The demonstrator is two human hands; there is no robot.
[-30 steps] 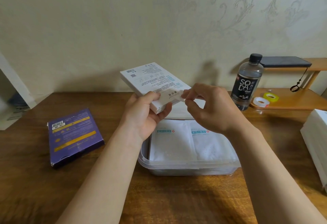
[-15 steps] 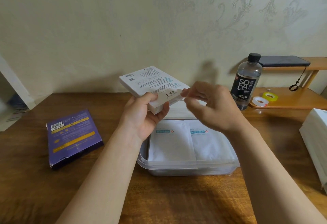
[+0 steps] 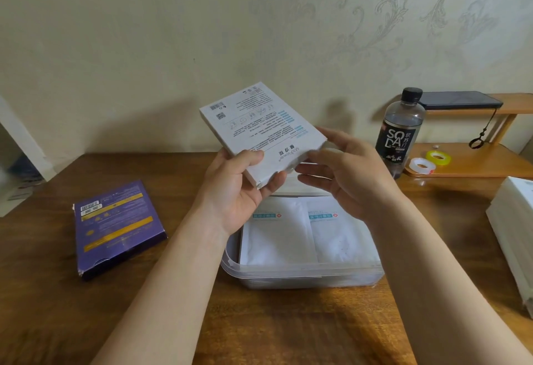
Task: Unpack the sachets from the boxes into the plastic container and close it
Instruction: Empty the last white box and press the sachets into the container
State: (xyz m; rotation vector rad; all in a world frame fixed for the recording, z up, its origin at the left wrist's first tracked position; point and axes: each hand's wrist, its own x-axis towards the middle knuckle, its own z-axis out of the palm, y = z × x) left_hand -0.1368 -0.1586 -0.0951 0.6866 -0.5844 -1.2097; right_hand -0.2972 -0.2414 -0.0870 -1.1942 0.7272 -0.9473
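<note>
Matt white cardboard box (image 3: 259, 131), ragged at one end – clear, smooth plastic container (image 3: 302, 273) holding white sachets (image 3: 277, 237) with a faint sheen – varnished, grainy wood table (image 3: 288, 321); purple box (image 3: 115, 226) of satin card, gold print

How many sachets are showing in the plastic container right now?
2. The left sachet and the right sachet lie side by side in the plastic container; more may be hidden beneath them.

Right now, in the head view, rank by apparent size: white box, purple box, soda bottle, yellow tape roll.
1. white box and purple box: alike; the white one is nearer the camera, unranked.
2. soda bottle.
3. yellow tape roll.
</note>
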